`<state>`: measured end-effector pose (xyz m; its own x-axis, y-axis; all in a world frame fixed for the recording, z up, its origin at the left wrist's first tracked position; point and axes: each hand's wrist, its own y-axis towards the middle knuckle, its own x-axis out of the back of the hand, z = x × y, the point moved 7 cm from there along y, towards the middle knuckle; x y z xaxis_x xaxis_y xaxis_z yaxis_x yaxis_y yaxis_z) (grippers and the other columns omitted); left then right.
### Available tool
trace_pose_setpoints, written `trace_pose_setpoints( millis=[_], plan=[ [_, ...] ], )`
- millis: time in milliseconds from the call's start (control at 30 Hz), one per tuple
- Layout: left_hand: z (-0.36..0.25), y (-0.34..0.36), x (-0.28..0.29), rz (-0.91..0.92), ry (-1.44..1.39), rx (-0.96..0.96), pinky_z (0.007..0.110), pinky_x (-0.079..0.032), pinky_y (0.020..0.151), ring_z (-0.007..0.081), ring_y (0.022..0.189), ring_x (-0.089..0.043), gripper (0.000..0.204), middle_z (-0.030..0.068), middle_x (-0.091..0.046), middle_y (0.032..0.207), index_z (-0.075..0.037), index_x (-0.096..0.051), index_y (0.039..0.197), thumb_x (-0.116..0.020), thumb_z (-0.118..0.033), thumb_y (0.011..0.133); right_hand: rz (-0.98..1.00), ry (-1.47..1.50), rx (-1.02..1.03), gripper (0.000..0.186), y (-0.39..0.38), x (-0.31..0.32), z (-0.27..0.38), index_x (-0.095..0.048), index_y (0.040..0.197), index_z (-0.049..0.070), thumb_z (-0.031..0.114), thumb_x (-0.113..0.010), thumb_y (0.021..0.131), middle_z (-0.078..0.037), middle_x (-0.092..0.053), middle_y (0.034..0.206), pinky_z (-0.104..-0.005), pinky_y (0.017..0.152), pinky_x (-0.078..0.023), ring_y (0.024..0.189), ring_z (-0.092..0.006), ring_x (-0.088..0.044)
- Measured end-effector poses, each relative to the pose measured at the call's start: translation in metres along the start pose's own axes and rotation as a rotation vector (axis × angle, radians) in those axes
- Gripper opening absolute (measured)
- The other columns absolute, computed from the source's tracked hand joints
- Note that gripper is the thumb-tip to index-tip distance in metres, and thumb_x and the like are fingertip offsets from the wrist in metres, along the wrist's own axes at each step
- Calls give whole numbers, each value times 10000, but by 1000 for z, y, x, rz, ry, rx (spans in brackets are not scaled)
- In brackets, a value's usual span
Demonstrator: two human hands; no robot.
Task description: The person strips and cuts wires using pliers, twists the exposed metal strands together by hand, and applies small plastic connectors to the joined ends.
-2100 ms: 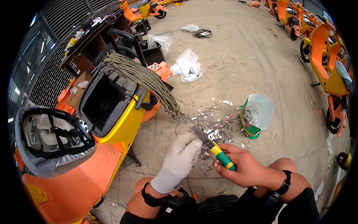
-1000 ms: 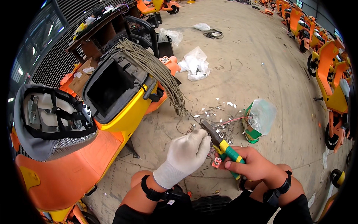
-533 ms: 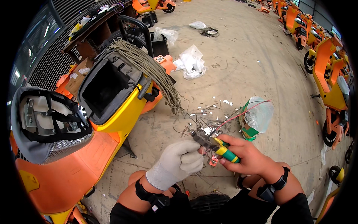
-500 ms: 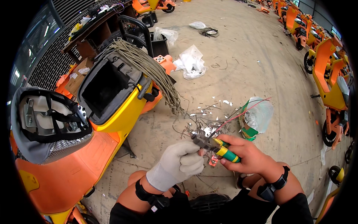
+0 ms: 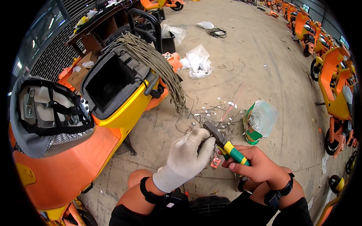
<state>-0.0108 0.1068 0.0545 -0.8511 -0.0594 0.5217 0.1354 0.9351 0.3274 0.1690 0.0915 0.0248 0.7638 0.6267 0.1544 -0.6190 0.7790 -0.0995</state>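
Note:
My bare right hand is wrapped round the green and yellow handles of a pair of pliers. The dark metal jaws point up and to the left, in front of my left hand, which wears a pale grey work glove. Its thumb and fingers are closed beside the jaws; whatever they pinch is hidden. Beyond the jaws, a thin red wire and a dark one run up and away; where they end at the near side cannot be made out. Under the pliers, cut wire bits and white scraps lie on the floor.
To my left stands a yellow and orange scooter with an open black box, a draped bundle of cables and a grey helmet-like shell. A green and clear plastic bag sits at right. More scooters line the far right.
The pliers have swung to point more up and away, and my left hand has turned with its fingers beside the jaws. The red and dark wires have shifted leftward and now stand more upright.

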Motion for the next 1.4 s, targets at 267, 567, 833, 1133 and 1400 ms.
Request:
trace_pose_setpoints(
  millis=[267,567,833,1133,1400],
  plan=[
    [13,-3,-6,111,-204,261,334,-482,583,228,603,-619,160,103,-625,720,-15,-595,966,-581,-174,966,-83,-112,84,177,-3,-3,4,-685,955,-34,122,-705,873,-183,-642,1230,-371,886,-507,1026,-301,-654],
    [33,-11,-31,304,-1294,762,228,-229,468,68,482,-310,205,-15,-380,626,5,-537,955,-465,-172,1029,-126,-172,128,187,1,-1,4,-688,977,-41,102,-710,859,-190,-628,1263,-368,903,-516,1035,-302,-662],
    [29,-12,-32,342,-1344,752,233,-230,470,70,471,-277,240,-17,-356,617,7,-522,964,-440,-200,1052,74,98,9,170,-3,-2,-5,-709,1020,-30,84,-665,901,-151,-645,1249,-358,957,-479,1115,-237,-619],
    [27,-10,-29,363,-1228,645,230,-259,483,71,499,-311,248,-19,-390,618,4,-542,950,-455,-211,1039,158,322,-126,218,-7,-7,-13,-708,1094,-29,79,-663,910,-133,-645,1257,-351,976,-476,1148,-220,-601],
    [16,-2,-17,345,-698,477,224,-354,528,70,540,-408,249,-5,-439,656,47,-572,973,-458,-169,1025,49,43,86,186,-2,-4,3,-712,1028,-27,55,-679,865,-166,-575,1337,-390,1007,-454,1214,-271,-565]
  ],
)
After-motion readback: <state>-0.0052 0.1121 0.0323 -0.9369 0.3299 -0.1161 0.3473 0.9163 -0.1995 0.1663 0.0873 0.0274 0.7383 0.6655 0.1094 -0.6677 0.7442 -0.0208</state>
